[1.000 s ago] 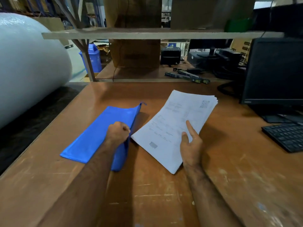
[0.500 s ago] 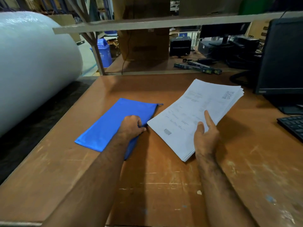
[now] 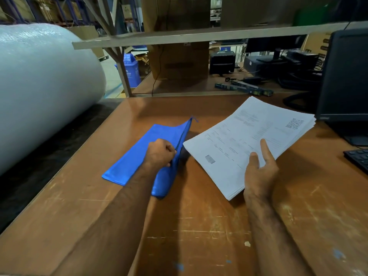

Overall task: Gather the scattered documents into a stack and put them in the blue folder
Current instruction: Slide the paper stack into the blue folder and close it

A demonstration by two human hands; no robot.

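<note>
Worn brown desk [image 3: 199,226], 2 forearms reaching in from the near edge. Right hand [image 3: 258,172] grips the near corner of the document stack [image 3: 249,140]: thumb and index finger lie on top of the sheets, other fingers hidden beneath, so it is closed on the paper. Stack looks squared up, held slightly off the desk, long axis running from the hand away toward the far right. Left hand [image 3: 160,153] is curled into a fist, pinching the upper flap of the blue folder [image 3: 139,156] at its right edge and lifting it; mouth of the folder gapes toward the stack. Folder lies flat on the desk otherwise, long axis also near-left to far-right, roughly parallel to the papers. Key relation: folder opening is just left of the stack's left edge, near but not touching, so the stack likely has to slide leftward into the gap. Gathering seems done, insertion not yet. Farther back: keyboard [image 3: 358,160] and monitor [image 3: 344,76] at right, big bubble-wrap roll [image 3: 39,92] at left, shelf [image 3: 199,36] and blue bin [image 3: 130,69] beyond.
</note>
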